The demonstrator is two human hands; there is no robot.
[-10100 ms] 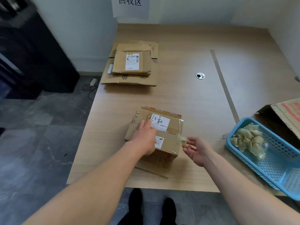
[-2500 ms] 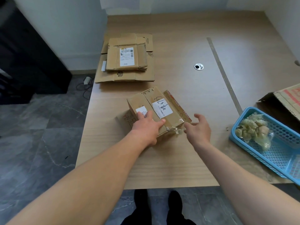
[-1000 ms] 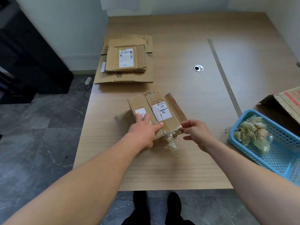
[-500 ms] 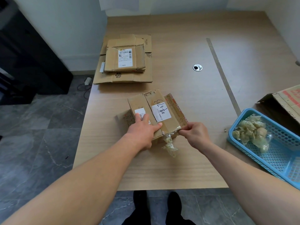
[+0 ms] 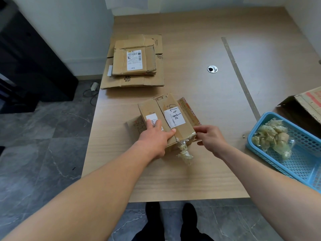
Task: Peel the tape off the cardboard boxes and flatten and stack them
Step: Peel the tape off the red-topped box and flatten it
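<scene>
On the wooden worktop [image 5: 191, 180], the cardboard box [image 5: 149, 108] sits near the centre, on the near side of the stack of flattened boxes [image 5: 139, 82] at the far left. The left hand [image 5: 156, 138] still presses flat on its top with straight fingers. The right hand [image 5: 211, 139], open and reaching moments ago, now pinches the tape [image 5: 185, 153] at the box's near right corner, where a crumpled strand dangles.

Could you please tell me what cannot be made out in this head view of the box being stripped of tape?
Head view:
1. Whether the right hand pinches tape at the box corner: its own fingers hide the contact.
2. The box face under the left hand: covered by the palm.
3. Print on the flattened stack's label: too small.
4. The large carton and blue basket: cut off by the right edge.
</scene>
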